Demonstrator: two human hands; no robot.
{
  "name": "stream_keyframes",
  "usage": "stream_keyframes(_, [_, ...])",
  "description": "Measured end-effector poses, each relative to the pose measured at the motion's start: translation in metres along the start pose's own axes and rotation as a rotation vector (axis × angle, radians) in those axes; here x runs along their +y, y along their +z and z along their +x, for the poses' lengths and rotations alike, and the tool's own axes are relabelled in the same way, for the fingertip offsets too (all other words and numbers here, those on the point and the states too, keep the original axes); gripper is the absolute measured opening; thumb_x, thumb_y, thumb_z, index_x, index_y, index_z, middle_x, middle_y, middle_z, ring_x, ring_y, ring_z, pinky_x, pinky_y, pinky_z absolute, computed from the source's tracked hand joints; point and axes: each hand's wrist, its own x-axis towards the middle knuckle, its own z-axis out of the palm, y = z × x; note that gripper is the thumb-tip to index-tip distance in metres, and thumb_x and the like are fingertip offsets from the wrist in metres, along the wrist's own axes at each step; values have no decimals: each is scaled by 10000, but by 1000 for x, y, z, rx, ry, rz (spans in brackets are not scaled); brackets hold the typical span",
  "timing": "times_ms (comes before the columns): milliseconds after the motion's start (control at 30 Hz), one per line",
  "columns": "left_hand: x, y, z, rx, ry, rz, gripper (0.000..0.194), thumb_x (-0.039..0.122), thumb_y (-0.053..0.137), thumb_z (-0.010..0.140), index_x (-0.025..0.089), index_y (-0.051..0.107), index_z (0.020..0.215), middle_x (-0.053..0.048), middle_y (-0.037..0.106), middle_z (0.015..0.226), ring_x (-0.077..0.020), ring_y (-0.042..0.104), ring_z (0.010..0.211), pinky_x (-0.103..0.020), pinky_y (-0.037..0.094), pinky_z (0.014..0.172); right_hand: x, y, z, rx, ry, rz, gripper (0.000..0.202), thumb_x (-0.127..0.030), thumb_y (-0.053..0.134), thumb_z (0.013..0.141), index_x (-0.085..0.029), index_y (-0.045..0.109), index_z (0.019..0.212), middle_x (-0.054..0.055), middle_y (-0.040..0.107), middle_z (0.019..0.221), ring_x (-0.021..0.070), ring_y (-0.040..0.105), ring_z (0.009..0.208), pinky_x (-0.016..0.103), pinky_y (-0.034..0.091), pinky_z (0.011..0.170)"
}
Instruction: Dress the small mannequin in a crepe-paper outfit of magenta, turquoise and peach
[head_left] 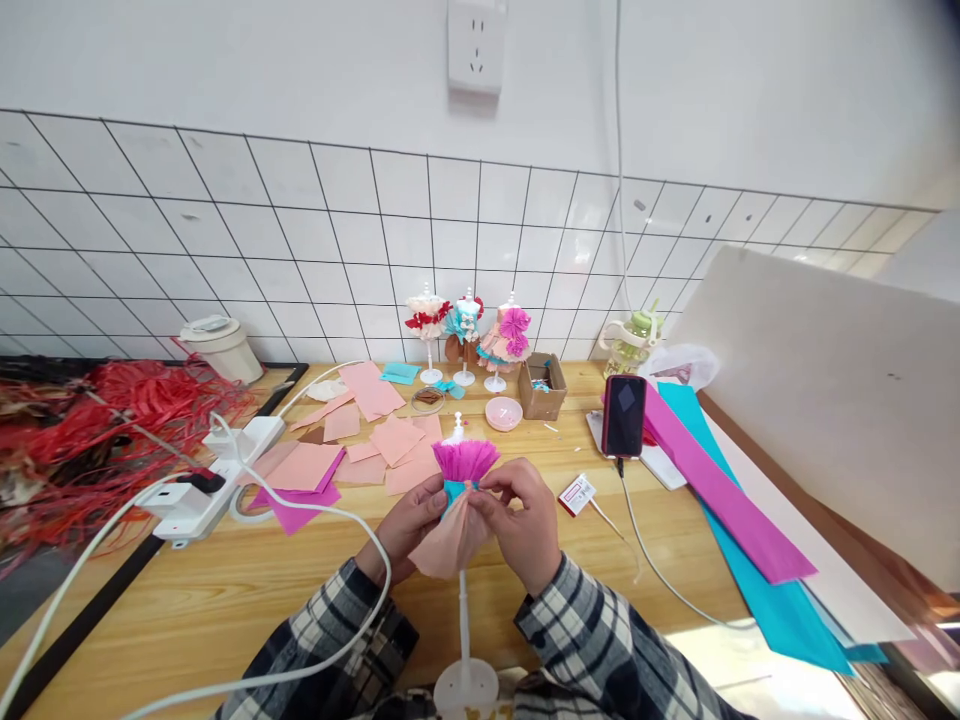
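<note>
A small white dress form on a round-based stand point(465, 625) is near the table's front edge. It wears a magenta ruffle point(466, 459) on top, a turquoise band below it and a peach paper skirt point(450, 543). My left hand point(411, 522) is closed round the left side of the form at the turquoise band, thumb in front. My right hand point(525, 520) pinches the top of the peach paper at the waist, thumb and forefinger together. The fingertips of my left hand behind the form are partly hidden.
Peach and magenta paper pieces point(304, 466) lie left. Three dressed forms point(465, 340), a pink bowl point(503, 414) and a cardboard box point(543, 388) stand behind. A phone point(624, 416) and long paper sheets point(731, 490) are right; a power strip point(238, 470) and white cable are left.
</note>
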Motion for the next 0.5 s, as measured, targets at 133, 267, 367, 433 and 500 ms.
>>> stream_keyframes(133, [-1,-1,0,-20,-5,-19,352,311,755,700,139,668,995,-65,711,874,-180,653,781,-261,481,729,1,-3,-1,-8,-73,-99,145,-327,646,809,-205,656,732,18,595,722,151,524,696,278,406,626])
stream_keyframes(267, [-2,-2,-2,-25,-17,-47,354,296,747,711,147,660,1021,-58,711,874,-169,648,767,-259,473,726,2,-2,-3,-18,-123,-130,105,-317,641,821,-230,696,803,28,613,781,169,552,770,305,420,685])
stream_keyframes(367, [-2,-3,-3,-37,-28,-42,357,294,746,712,148,659,1026,-59,713,877,-179,651,760,-270,470,719,-1,-2,-3,-42,-141,-167,94,-315,644,823,-241,702,823,28,616,793,171,554,788,315,418,714])
stream_keyframes(433, [-1,-3,-3,-52,-31,-44,336,287,737,721,140,665,1015,-57,713,881,-189,650,777,-273,468,727,-4,-4,-3,-77,-165,-212,105,-335,662,806,-241,692,843,27,619,816,177,550,801,323,415,729])
stream_keyframes(500, [-1,-4,-3,-47,-30,-50,310,269,713,747,137,666,1023,-54,713,899,-200,647,814,-275,464,744,-8,-6,-4,-106,-188,-279,163,-363,685,780,-240,676,885,31,619,860,192,542,831,338,411,750])
